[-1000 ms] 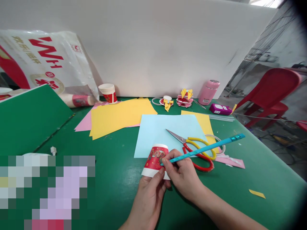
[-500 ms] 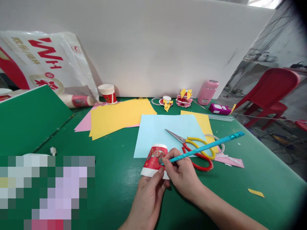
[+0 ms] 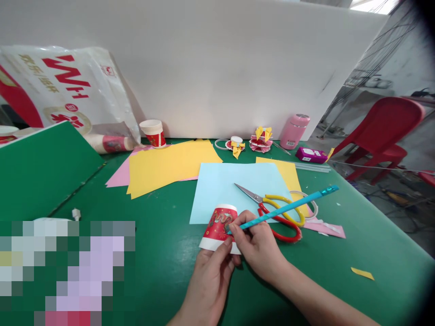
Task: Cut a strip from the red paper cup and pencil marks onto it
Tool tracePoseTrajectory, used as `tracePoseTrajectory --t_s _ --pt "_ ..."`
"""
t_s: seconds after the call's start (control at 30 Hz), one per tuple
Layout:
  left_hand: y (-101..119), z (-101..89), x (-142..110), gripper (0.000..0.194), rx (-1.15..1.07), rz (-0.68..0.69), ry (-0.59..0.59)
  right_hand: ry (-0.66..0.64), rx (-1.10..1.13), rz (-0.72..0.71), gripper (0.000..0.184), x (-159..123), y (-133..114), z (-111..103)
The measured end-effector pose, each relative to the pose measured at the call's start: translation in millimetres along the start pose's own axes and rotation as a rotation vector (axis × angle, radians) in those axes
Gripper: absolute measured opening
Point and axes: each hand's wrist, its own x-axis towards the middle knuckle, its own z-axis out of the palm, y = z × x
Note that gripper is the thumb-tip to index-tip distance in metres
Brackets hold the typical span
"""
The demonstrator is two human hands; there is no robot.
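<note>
A red-and-white paper cup (image 3: 217,226), printed with a dragon-like pattern, is upside down with its wide end toward me. My left hand (image 3: 211,271) is closed on its lower edge, thumb outside and fingers underneath. My right hand (image 3: 260,246) pinches a blue pencil (image 3: 285,208). The pencil's lower end is at the cup's right side, hidden by my fingers; its upper end points up to the right. Behind the pencil, scissors (image 3: 265,200) with yellow and red handles lie partly over a light blue sheet (image 3: 217,185).
Yellow paper (image 3: 170,163) and pink paper (image 3: 118,174) lie at back left. A stack of paper cups (image 3: 152,133), small paper crafts (image 3: 261,140) and a pink bottle (image 3: 295,131) line the white board. A tape roll (image 3: 315,210) sits right of the scissors. A plastic bag (image 3: 78,86) leans at left.
The pencil's upper end has tilted slightly, shifting a little to the left. Both hands and the paper cup stay almost where they were.
</note>
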Motion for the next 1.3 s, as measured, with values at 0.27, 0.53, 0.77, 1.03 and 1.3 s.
tracePoseTrajectory --t_s 0.27,0.53,0.77,1.03,1.3 --pt "-1.1 -2.2 -0.2 0.024 0.017 0.004 -0.008 0.008 0.039 -0.04 0.01 0.2 -2.4 1.9" --pt "-0.1 -1.0 1.1 0.012 0.006 -0.006 0.002 0.061 -0.044 -0.029 0.016 -1.7 1.7 0.9" --pt "0.1 -2.3 0.9 0.013 0.009 -0.005 0.011 0.051 -0.042 -0.032 0.017 -1.7 4.3 -1.6" --pt "0.2 -1.3 2.2 0.03 0.001 0.01 0.01 0.053 -0.035 -0.047 0.015 -0.1 3.0 0.9" --pt "-0.1 -1.4 1.4 0.035 -0.02 -0.002 0.004 0.039 -0.001 -0.049 0.013 1.4 0.4 2.5"
